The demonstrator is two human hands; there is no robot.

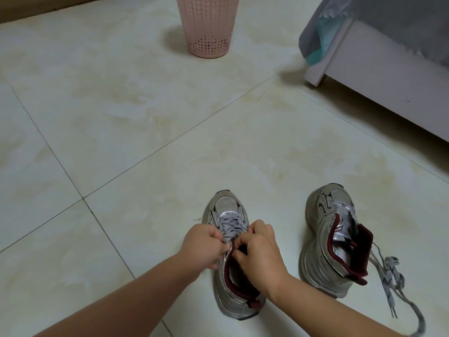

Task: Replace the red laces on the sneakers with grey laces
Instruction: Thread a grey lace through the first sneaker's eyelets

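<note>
Two grey sneakers with dark red collars stand on the tiled floor. The left sneaker (227,207) is threaded with a grey patterned lace (232,223) across its eyelets. My left hand (202,244) and my right hand (261,249) meet at the top of its lacing, both with fingers closed on the lace near the tongue. The right sneaker (330,239) leans to the right, its tongue open. A loose grey lace (393,283) trails from it across the floor to the right. No red lace is in view.
A pink perforated plastic basket (207,27) stands at the far middle of the floor. A white bed frame (379,76) with a grey and teal cover (323,37) hanging over it fills the upper right. Pale floor tiles (121,117) lie around the shoes.
</note>
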